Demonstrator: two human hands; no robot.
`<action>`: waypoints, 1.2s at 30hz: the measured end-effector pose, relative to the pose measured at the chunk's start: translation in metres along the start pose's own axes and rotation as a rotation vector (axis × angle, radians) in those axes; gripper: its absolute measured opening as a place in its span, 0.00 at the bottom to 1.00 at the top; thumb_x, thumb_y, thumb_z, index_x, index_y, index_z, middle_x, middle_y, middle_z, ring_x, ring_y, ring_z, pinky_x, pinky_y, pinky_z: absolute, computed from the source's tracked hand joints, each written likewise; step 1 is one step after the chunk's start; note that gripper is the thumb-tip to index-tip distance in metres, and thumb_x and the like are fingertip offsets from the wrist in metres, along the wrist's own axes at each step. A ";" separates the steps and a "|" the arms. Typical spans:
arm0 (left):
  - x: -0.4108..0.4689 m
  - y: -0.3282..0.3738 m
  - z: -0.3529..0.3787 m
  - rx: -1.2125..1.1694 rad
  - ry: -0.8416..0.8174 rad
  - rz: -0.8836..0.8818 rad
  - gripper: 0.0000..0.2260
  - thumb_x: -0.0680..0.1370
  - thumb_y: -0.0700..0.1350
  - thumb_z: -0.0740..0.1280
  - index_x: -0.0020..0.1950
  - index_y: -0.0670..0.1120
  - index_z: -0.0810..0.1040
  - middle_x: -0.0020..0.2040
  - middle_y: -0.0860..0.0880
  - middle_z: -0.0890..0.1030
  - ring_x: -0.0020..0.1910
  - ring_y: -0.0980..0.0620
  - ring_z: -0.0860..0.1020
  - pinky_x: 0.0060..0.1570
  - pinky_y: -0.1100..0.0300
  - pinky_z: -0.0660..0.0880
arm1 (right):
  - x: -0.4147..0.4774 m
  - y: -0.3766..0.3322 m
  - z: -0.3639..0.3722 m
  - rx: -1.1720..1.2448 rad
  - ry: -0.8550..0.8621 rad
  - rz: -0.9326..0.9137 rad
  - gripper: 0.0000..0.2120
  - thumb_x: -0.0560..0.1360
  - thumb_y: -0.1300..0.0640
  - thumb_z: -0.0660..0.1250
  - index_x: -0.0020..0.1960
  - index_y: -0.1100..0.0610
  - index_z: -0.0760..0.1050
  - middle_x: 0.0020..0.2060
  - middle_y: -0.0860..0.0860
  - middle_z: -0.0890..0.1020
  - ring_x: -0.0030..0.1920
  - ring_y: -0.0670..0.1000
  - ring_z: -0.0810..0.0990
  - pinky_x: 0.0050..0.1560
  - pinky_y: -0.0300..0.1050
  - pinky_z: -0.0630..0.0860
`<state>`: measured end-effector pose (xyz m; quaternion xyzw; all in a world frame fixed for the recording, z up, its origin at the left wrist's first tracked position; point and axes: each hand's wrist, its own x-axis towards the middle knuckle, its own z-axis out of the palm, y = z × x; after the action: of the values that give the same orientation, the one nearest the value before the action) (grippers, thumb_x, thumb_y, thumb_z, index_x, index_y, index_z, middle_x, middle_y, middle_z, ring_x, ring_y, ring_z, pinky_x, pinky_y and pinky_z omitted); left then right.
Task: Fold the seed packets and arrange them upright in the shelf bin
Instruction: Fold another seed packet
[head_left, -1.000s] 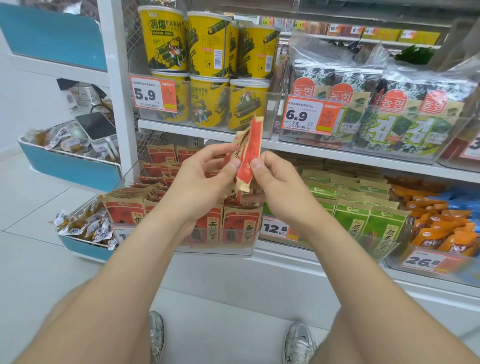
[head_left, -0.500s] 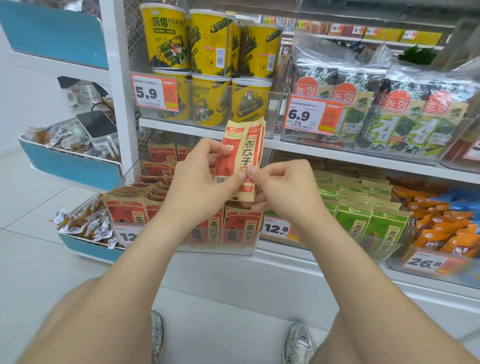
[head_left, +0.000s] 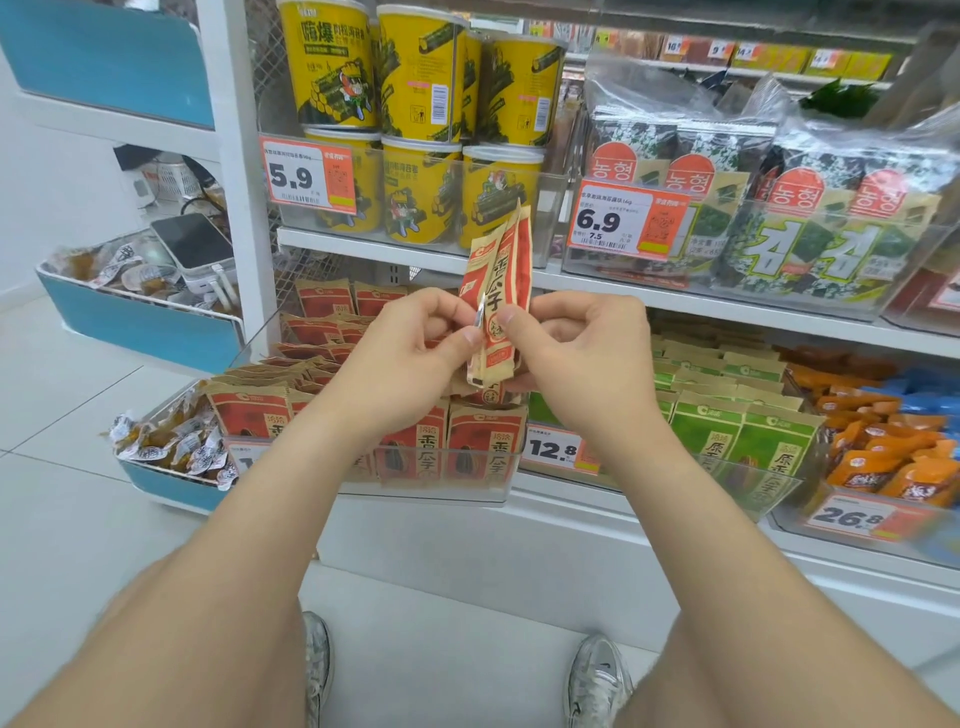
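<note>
A red and tan seed packet (head_left: 500, 275) stands upright between my hands, creased lengthwise, above the shelf bin. My left hand (head_left: 410, 353) pinches its left edge with thumb and fingers. My right hand (head_left: 576, 348) pinches its right side, thumb on the front. Below them the clear shelf bin (head_left: 441, 493) holds several matching red packets (head_left: 249, 415), standing upright in rows. My hands hide the middle of the bin.
Green seed packets (head_left: 727, 421) fill the bin to the right. Yellow seaweed tubs (head_left: 421, 130) and seaweed bags (head_left: 779, 223) sit on the shelf above. A blue cart (head_left: 140, 322) with snacks and a phone stands left. My shoes (head_left: 597, 680) show on the floor.
The packet turned from edge-on to showing its front, then its sides were folded in, so it looks narrower. Both hands shifted slightly lower on it.
</note>
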<state>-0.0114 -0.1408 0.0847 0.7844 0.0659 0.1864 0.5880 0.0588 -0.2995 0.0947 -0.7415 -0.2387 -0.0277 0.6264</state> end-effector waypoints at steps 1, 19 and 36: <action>0.000 0.000 0.000 -0.019 0.000 -0.008 0.03 0.86 0.39 0.67 0.59 0.42 0.78 0.48 0.49 0.89 0.48 0.52 0.88 0.44 0.57 0.85 | 0.000 0.000 0.000 -0.008 -0.004 -0.001 0.04 0.79 0.56 0.78 0.47 0.56 0.86 0.33 0.55 0.87 0.35 0.55 0.89 0.39 0.57 0.88; -0.002 -0.013 0.006 0.354 0.195 0.122 0.13 0.82 0.59 0.70 0.51 0.51 0.74 0.44 0.52 0.86 0.41 0.52 0.83 0.41 0.51 0.78 | 0.005 0.010 -0.001 -0.053 -0.256 0.047 0.07 0.85 0.54 0.68 0.61 0.50 0.83 0.41 0.54 0.90 0.42 0.55 0.90 0.46 0.61 0.88; -0.008 -0.008 0.023 0.313 0.082 0.107 0.04 0.88 0.51 0.55 0.63 0.58 0.64 0.38 0.50 0.83 0.38 0.48 0.82 0.41 0.49 0.75 | 0.007 0.018 0.003 -0.238 -0.143 -0.161 0.08 0.80 0.49 0.68 0.51 0.44 0.86 0.32 0.53 0.86 0.38 0.61 0.84 0.48 0.57 0.85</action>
<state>-0.0091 -0.1615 0.0698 0.8604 0.0765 0.2367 0.4448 0.0707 -0.2959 0.0802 -0.7891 -0.3365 -0.0531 0.5111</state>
